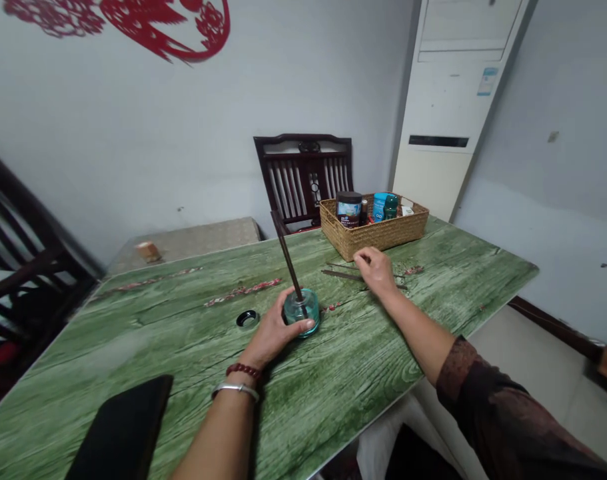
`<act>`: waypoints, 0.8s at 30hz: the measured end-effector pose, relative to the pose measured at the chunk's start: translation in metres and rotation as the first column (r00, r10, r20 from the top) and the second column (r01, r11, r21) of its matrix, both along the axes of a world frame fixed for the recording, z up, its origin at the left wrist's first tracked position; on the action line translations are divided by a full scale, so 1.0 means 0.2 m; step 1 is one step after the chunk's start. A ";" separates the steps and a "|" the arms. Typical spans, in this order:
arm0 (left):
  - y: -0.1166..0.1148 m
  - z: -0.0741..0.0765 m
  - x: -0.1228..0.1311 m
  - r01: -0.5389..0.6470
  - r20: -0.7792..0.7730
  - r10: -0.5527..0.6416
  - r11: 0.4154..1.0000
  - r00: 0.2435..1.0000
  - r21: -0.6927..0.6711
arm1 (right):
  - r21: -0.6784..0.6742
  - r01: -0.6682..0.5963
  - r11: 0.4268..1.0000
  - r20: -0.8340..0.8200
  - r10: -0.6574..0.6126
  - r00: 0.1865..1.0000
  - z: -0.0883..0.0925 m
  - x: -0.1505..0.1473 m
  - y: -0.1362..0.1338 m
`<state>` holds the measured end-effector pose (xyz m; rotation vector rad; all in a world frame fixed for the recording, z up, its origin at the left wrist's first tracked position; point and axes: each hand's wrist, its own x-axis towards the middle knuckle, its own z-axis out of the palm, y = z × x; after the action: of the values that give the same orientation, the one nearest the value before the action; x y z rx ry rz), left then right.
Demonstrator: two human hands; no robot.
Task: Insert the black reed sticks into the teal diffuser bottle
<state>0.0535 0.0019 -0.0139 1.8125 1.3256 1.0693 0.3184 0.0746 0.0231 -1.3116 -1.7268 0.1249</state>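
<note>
A small teal glass bottle (303, 308) stands on the green wood-grain table (193, 360), with dark reed sticks (286, 253) leaning out of its neck. My left hand (276, 331) wraps around the bottle from the near side. My right hand (376, 270) reaches further back, fingers curled down onto several loose dark sticks (340, 274) lying flat on the table. A black bottle cap (247, 319) lies just left of the bottle.
A wicker basket (378, 235) with jars and small bottles sits at the table's far edge. Behind it stands a dark wooden chair (306, 177). A black flat object (123, 430) lies near left. A white floor air conditioner (458, 100) stands far right.
</note>
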 end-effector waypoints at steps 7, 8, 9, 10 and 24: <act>-0.01 0.01 0.01 -0.016 -0.005 0.016 1.000 1.000 -0.009 | -0.274 0.157 0.949 0.492 -0.002 0.870 -0.07 0.06 0.01; -0.01 0.01 0.01 -0.016 -0.002 0.016 1.000 1.000 -0.008 | -0.282 0.157 0.947 0.528 0.017 0.849 -0.07 0.05 0.01; -0.01 0.01 0.01 -0.015 -0.001 0.015 1.000 1.000 -0.006 | -0.287 0.158 0.945 0.558 0.030 0.830 -0.07 0.05 0.01; 0.00 0.01 0.01 -0.014 -0.001 0.014 1.000 1.000 -0.004 | -0.291 0.163 0.943 0.581 0.039 0.813 -0.08 0.05 0.01; 0.01 -0.01 0.00 -0.025 -0.044 0.026 0.999 0.999 0.023 | -0.291 0.181 0.940 0.638 0.049 0.769 -0.07 0.05 0.00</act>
<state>0.0529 0.0037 -0.0157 1.8496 1.3715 1.0677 0.3283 0.0744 0.0099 -1.8158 -2.3016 -0.0901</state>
